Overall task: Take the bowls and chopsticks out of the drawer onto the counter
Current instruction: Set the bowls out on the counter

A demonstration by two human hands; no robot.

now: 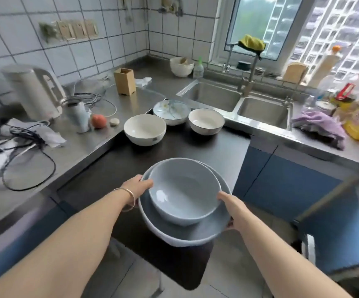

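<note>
A grey-blue bowl sits nested in a wider grey-blue bowl, and I hold the stack in the air over the near edge of the dark counter. My left hand grips the stack's left rim. My right hand grips its right rim. On the counter beyond stand a white bowl, a flower-patterned bowl and a white bowl with a dark rim. No chopsticks or drawer are visible.
A double steel sink lies at the back right, with a purple cloth and bottles beside it. On the steel counter to the left stand a kettle, a wooden box, a tomato and loose cables.
</note>
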